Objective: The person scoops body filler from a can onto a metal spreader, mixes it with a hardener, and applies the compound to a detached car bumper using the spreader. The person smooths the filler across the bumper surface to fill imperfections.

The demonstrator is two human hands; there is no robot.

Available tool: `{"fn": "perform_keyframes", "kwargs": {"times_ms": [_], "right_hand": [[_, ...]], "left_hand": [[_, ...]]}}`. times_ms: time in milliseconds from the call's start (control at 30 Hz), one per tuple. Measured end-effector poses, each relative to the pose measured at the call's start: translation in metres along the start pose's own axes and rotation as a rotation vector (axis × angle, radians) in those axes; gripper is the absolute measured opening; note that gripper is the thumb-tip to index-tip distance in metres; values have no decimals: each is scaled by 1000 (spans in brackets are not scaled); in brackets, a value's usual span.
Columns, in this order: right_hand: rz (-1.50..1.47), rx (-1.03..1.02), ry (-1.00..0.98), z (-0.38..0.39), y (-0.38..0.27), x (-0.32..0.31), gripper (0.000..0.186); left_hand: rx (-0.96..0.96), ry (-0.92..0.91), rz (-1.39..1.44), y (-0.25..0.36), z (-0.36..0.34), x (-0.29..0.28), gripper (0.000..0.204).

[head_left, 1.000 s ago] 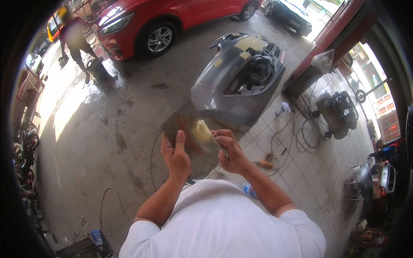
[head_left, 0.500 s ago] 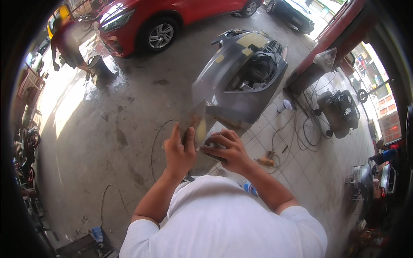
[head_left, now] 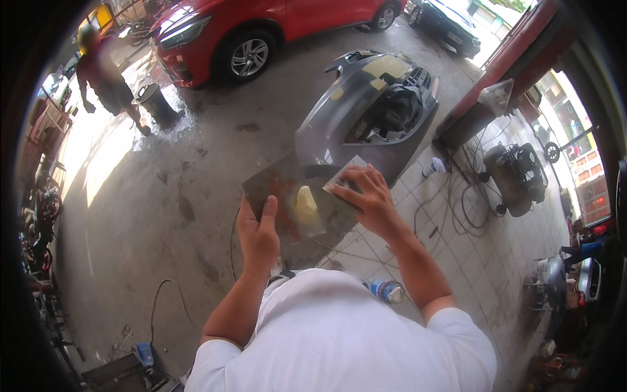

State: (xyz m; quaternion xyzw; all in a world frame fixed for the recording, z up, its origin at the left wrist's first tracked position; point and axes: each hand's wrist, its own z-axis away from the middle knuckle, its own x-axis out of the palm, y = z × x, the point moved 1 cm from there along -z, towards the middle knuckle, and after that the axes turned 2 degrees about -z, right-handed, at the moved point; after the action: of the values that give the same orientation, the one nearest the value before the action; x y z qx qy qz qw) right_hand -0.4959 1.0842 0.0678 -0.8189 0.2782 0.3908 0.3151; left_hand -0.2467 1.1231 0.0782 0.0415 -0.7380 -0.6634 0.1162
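My left hand (head_left: 258, 232) grips the near left edge of a thin, flat mixing board (head_left: 264, 175), thumb on top. Reddish smears mark the board, and a pale yellow lump of body filler (head_left: 305, 206) sits towards its right side. In my right hand (head_left: 371, 196) is a flat, pale putty spreader (head_left: 354, 163), its fingers closed over it. The spreader is beside the board's right edge, with its far corner pointing up and away. Beyond both hands stands a grey car bumper (head_left: 320, 134) with pale yellow filler patches.
A lidded jar (head_left: 390, 291) with a blue label is close by my right side. Hoses and a dark compressor (head_left: 516, 171) lie to the right, beside a red post (head_left: 483, 78). A red car (head_left: 307, 19) is parked ahead; a person (head_left: 101, 72) stands near a bucket (head_left: 157, 104) at far left.
My right hand and the spreader have moved right, away from over the board. The board has shifted left and turned flatter, showing more of its face. The person at far left has shifted.
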Motion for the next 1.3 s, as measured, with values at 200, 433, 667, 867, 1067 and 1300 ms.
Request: {"fn": "perform_keyframes", "kwargs": {"times_ms": [200,433,667,867,1067,1300], "right_hand": [[-121,-201,-118,19,-51,19,54],[-160,-127,147,-5,-61,-2,75],[-160,-110,164,2,-55,-11,72],[-181,-147,73,14,-50,18,50],[-638,-239,322,6,-86,-15,52],[110,-13,-21,32,23,11,72]], "left_hand": [[404,155,-343,11,-5,4,26],[504,3,-547,21,13,8,21],[533,37,-549,32,2,2,23],[468,62,-397,30,-4,8,29],[87,131,50,19,-17,9,35],[-238,-106,168,7,2,21,34]]}}
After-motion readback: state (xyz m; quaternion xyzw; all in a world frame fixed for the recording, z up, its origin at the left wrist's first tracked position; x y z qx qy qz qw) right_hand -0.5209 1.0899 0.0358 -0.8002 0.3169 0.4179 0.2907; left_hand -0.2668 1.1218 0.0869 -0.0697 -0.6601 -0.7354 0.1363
